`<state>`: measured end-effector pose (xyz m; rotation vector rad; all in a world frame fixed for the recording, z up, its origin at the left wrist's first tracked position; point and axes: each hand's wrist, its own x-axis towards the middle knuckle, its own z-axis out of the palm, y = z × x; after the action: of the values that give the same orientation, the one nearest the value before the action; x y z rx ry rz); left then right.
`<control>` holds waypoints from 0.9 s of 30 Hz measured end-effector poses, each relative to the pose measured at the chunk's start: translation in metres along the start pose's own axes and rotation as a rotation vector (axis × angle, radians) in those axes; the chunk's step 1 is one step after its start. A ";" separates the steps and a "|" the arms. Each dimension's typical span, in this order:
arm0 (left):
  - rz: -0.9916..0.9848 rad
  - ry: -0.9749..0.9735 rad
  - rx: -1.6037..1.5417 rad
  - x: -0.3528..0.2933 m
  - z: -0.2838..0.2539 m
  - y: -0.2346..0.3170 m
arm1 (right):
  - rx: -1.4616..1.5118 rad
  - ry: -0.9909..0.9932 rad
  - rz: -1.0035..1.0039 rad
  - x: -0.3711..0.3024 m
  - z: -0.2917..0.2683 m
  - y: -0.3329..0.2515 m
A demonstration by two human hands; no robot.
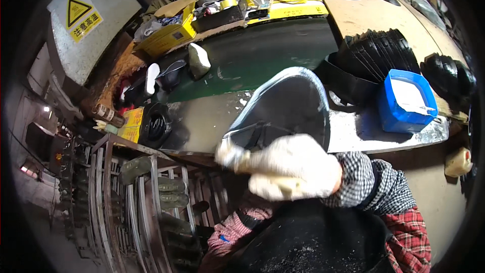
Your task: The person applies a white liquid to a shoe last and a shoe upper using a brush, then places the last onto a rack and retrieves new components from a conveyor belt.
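1. The gloved right hand [303, 164] seemed to have its fingers closed on a blurry brush-like tool [230, 155].
2. I could not tell how the left hand's fingers were.
3. Just past the right fingers lay a black piece [293, 103], its far edge already white; what was left, I could not tell.
4. Farther off, right of them, stood a blue tub [396, 108].

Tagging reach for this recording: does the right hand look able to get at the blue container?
Probably yes. The gloved right hand is at the bench's near side; the blue container stands to its right, open-topped, with nothing tall visible between them.
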<state>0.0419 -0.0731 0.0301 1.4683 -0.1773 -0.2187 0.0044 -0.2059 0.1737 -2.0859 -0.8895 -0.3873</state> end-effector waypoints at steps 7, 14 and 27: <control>0.251 -0.116 0.394 0.033 -0.022 0.019 | 0.433 -0.042 0.164 -0.107 -0.043 0.002; -0.113 0.056 0.127 0.000 0.006 0.063 | 0.214 0.436 0.376 -0.174 -0.058 -0.016; -0.456 -0.065 -0.318 0.022 0.007 0.048 | -0.088 0.444 0.293 -0.186 -0.046 0.060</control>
<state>0.0631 -0.0811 0.0779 1.1682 0.1401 -0.6360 -0.0818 -0.3522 0.0672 -2.0531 -0.3057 -0.7043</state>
